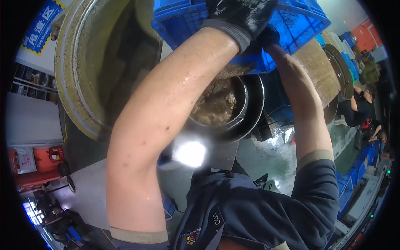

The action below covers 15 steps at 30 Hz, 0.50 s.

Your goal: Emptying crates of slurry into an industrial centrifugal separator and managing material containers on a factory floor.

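One blue, rectangular plastic crate (179,31), probably stiff, slippery and best held by opposite rims, is seen above a round metal pot (246,98) of brown sludge (214,110). A blue, yellow-edged sign (43,25) is lettered in white. The crate is touched by a black-gloved left hand (241,16) and right hand (271,36); their closure cannot be told.

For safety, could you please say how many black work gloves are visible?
2: one on the left hand at the blue plastic crate, one on the right hand, partly hidden; others may be hidden.

1 close, downward head-height fisheye view
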Available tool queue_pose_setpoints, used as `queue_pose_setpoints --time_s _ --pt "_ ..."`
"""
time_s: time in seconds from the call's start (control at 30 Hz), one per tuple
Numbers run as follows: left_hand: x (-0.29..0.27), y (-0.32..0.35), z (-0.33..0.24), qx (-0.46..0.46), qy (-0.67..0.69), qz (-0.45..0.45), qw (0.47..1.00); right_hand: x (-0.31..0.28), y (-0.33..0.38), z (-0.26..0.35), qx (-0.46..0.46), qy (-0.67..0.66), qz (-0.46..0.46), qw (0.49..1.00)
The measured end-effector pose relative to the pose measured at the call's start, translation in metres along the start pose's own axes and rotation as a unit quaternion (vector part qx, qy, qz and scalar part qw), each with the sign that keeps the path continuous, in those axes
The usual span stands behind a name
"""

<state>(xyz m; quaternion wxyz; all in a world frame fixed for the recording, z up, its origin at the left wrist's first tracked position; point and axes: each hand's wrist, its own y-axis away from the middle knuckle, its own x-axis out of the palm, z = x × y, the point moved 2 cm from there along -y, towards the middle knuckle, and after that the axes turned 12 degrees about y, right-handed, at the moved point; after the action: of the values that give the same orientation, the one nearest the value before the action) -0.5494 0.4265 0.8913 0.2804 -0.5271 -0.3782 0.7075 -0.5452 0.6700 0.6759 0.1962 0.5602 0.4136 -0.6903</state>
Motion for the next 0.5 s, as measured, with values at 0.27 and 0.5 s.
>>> queue_pose_setpoints --time_s 0.27,0.5 --pt "-0.005 0.007 0.005 -0.002 0.000 0.004 1.000 0.014 0.031 0.066 -0.017 -0.122 -0.020 0.992" --pt "0.011 -0.003 -0.004 -0.002 0.032 -0.005 0.999 0.002 0.028 -0.006 -0.073 0.044 0.032 0.996"
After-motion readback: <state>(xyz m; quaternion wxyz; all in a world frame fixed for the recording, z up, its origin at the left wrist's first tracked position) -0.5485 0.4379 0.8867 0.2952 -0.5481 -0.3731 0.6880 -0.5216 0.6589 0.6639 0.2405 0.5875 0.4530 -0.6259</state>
